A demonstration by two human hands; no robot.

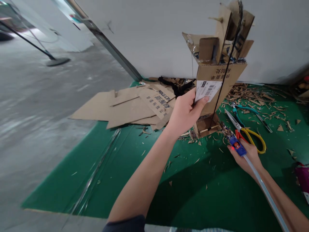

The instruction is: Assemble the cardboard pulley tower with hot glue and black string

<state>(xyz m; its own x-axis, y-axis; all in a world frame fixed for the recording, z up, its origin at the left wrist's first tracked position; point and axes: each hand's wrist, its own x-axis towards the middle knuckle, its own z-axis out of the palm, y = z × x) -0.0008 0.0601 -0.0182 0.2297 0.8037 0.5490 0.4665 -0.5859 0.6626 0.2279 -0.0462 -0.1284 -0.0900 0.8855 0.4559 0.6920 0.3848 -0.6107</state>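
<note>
Cardboard build (233, 77) stands right of centre at the far side of the green surface (130, 167), its upper part leaning a little. Left hand (185, 111) is closed on its left edge, thumb flat over the white label (207, 88). Right hand (251, 158) is curled round a blue glue gun (238, 146), nozzle end beside the base, clear glue stick (262, 187) trailing behind.

Handling, my judgement: keep the left grip steady but light, since the card could crease; hold fingers and black cord (230, 51) off the hot tip; clear scraps from the nozzle first; lay a short bead and let it set. Scissors (238, 127) lie close, so mind the elbow room.

Hard to see: left fingertips behind the card; trigger under the right hand; nozzle among scraps, stuck or merely behind it, cannot tell. Top of the build reaches the frame edge. Purple item (303, 180) cut off at right.
</note>
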